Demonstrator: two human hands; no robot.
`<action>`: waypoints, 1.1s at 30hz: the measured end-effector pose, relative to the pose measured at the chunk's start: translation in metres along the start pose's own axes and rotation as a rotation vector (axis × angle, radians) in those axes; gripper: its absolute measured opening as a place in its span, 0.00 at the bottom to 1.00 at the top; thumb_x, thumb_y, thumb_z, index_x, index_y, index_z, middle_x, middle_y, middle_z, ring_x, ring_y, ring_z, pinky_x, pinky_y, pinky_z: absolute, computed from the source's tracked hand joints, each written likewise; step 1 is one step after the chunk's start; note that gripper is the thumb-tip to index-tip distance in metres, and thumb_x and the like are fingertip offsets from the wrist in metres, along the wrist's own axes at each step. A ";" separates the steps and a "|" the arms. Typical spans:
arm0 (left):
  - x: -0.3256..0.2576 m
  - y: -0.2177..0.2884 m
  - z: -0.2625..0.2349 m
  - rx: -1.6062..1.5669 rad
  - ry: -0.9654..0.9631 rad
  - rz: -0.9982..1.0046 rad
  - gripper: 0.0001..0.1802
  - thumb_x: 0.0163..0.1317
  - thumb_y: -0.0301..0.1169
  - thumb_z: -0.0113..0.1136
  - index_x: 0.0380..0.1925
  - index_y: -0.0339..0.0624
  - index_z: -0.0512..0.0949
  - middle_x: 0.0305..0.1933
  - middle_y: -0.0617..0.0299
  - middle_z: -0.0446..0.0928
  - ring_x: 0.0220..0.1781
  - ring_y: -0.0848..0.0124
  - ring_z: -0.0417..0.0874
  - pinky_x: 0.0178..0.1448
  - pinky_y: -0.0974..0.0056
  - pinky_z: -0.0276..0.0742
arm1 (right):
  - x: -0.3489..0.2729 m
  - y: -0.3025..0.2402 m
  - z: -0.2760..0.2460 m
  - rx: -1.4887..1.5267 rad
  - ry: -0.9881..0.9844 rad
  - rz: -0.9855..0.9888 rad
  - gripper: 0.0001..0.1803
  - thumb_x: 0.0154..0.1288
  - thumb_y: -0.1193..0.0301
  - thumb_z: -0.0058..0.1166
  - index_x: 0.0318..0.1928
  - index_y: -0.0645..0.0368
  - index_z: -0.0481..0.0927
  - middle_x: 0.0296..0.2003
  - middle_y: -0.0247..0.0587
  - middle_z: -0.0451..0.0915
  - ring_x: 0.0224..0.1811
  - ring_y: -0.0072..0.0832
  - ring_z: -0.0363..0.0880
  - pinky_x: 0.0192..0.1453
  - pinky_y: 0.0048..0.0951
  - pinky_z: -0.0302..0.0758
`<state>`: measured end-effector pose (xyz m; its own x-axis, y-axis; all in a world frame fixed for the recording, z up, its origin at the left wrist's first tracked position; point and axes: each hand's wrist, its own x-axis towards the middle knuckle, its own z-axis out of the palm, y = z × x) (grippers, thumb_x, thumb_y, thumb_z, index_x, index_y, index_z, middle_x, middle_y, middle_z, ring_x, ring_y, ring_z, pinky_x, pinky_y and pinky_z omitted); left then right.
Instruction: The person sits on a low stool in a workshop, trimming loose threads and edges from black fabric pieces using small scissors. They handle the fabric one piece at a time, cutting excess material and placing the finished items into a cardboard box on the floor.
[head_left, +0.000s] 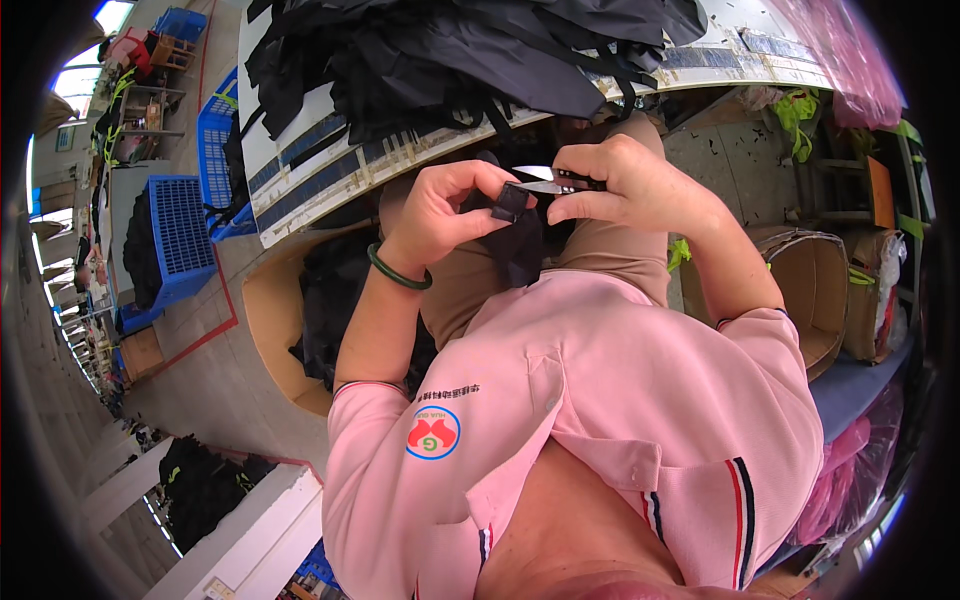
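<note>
Over my lap, my left hand (pixel 445 205) pinches a folded end of black fabric (pixel 511 201) between thumb and fingers. The rest of the dark cloth hangs down toward my shirt. My right hand (pixel 615 185) grips small thread snips (pixel 540 181) with dark handles. Their silvery blades point left and are apart, with the lower one right at the fabric's edge; whether it touches a thread is too small to tell. On the table just beyond my hands lies a heap of black fabric pieces (pixel 430 65) with straps.
The taped edge of the white table (pixel 380 160) runs just past my hands. A cardboard box (pixel 270 330) with black cloth stands at my left, another cardboard box (pixel 810 290) at my right. Blue crates (pixel 185 235) stand farther left. Pink plastic wrap (pixel 850 60) hangs at the far right.
</note>
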<state>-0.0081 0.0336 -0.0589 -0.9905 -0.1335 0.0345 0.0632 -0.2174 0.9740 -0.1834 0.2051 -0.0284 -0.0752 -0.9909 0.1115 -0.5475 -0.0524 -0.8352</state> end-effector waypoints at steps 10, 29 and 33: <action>0.011 0.014 -0.019 -0.183 -0.367 -0.336 0.07 0.46 0.20 0.62 0.28 0.33 0.77 0.34 0.55 0.82 0.37 0.72 0.83 0.47 0.70 0.75 | 0.008 -0.006 -0.010 -0.072 -0.269 -0.055 0.23 0.55 0.53 0.64 0.33 0.64 0.76 0.17 0.45 0.73 0.19 0.42 0.72 0.25 0.35 0.66; 0.010 0.008 -0.016 -0.257 -0.416 -0.378 0.09 0.47 0.20 0.62 0.31 0.32 0.78 0.35 0.53 0.82 0.38 0.71 0.83 0.48 0.71 0.75 | 0.010 -0.002 0.003 -0.139 -0.199 -0.148 0.22 0.57 0.54 0.61 0.27 0.61 0.74 0.15 0.47 0.70 0.19 0.46 0.71 0.23 0.39 0.63; 0.010 0.006 -0.014 -0.211 -0.330 -0.332 0.09 0.48 0.19 0.62 0.32 0.32 0.78 0.36 0.53 0.83 0.38 0.72 0.83 0.48 0.70 0.76 | 0.006 0.001 0.001 -0.127 -0.112 -0.085 0.21 0.56 0.54 0.62 0.28 0.62 0.75 0.16 0.48 0.72 0.19 0.45 0.71 0.24 0.38 0.64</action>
<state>-0.0158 0.0176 -0.0555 -0.9449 0.2813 -0.1674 -0.2722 -0.3914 0.8790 -0.1834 0.1992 -0.0287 0.0651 -0.9916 0.1119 -0.6495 -0.1273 -0.7496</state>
